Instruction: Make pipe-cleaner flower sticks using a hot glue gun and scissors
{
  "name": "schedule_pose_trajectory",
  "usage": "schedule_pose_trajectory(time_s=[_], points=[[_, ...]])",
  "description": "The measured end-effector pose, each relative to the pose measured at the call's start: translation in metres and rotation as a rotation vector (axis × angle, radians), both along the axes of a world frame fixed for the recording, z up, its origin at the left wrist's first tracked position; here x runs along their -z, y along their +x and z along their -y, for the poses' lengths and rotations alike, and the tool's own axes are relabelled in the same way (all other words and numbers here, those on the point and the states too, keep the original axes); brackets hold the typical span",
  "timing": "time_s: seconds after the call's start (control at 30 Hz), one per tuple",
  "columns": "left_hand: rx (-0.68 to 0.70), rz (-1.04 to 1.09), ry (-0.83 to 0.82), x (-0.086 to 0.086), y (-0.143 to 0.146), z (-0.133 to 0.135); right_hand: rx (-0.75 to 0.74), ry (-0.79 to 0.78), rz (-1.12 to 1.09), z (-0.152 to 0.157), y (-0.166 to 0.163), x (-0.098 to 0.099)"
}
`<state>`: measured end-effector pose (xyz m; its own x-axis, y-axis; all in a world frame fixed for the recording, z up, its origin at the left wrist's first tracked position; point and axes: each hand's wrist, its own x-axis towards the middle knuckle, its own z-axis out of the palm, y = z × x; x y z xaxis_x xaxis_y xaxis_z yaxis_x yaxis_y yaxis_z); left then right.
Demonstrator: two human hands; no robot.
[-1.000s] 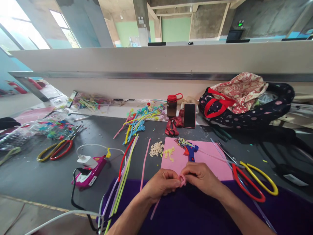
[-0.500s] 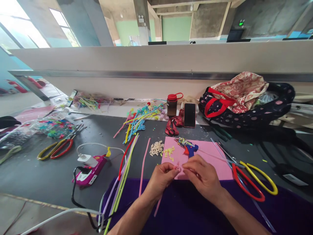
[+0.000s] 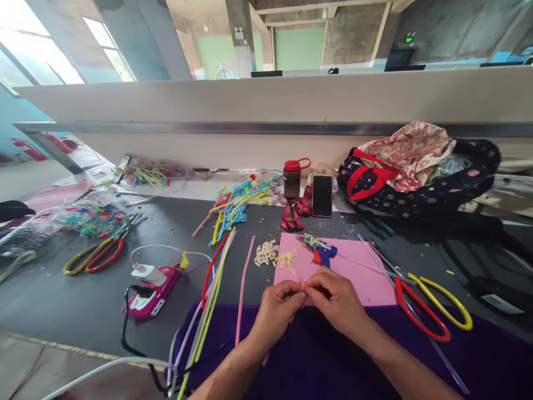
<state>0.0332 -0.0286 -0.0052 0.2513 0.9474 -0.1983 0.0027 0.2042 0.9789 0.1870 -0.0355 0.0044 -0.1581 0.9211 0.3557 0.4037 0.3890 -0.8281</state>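
Over the near edge of a pink foam-like sheet (image 3: 366, 283), my left hand (image 3: 275, 308) and my right hand (image 3: 338, 300) meet at the fingertips. Between them is a pink pipe cleaner (image 3: 302, 283), its worked end a small curl. Both hands are closed in a pinch on it, and fingers hide much of it. A pink tail hangs below the left hand. Just beyond the fingers lies a blue glue gun (image 3: 327, 254) with bead-like bits around its nozzle. Small yellow pieces (image 3: 287, 259) rest on the sheet, with a pile of cream pieces (image 3: 266, 253) beside it.
Another pink pipe cleaner (image 3: 244, 289) and a bundle of green and purple ones (image 3: 216, 289) lie left. Scissors (image 3: 420, 311) lie right, more scissors (image 3: 100, 254) far left. A power strip (image 3: 160, 291) has cords trailing forward. Behind stand a bottle (image 3: 292, 180), phone (image 3: 322, 196) and bag (image 3: 470, 183).
My right hand has moved slightly left, so its fingertips now meet my left hand's at the pink curl. A gap showed between them before. The table items stay put.
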Motion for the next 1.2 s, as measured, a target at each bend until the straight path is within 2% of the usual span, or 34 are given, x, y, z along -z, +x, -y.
schedule_pose_trajectory(time_s=[0.1, 0.17, 0.23, 0.33, 0.4, 0.67, 0.83, 1.07, 1.2], points=[[-0.002, 0.227, -0.199, 0.003, -0.001, -0.003, -0.016, 0.093, -0.066, 0.004, -0.004, -0.001], [0.015, 0.317, -0.293, 0.002, -0.003, -0.005, -0.041, 0.032, -0.16, 0.005, -0.005, -0.001], [0.043, 0.356, -0.345, 0.001, -0.005, -0.006, -0.093, -0.159, -0.31, 0.004, -0.005, 0.0], [0.053, 0.336, -0.334, -0.001, -0.006, -0.007, -0.175, -0.49, -0.53, 0.001, -0.003, 0.004], [0.052, 0.293, -0.304, -0.002, -0.007, -0.006, -0.165, -0.574, -0.599, -0.002, -0.001, 0.007], [0.075, 0.227, -0.277, -0.002, -0.008, -0.004, 0.03, -0.516, -0.734, -0.008, 0.008, 0.008], [0.11, 0.22, -0.287, 0.001, -0.006, -0.005, 0.047, -0.464, -0.728, -0.01, 0.013, 0.004], [0.207, 0.141, -0.286, -0.001, -0.01, -0.006, 0.029, -0.556, -0.776, -0.009, 0.012, 0.0], [0.261, 0.158, -0.238, -0.004, -0.006, -0.005, 0.048, -0.542, -0.719, -0.007, 0.007, 0.002]])
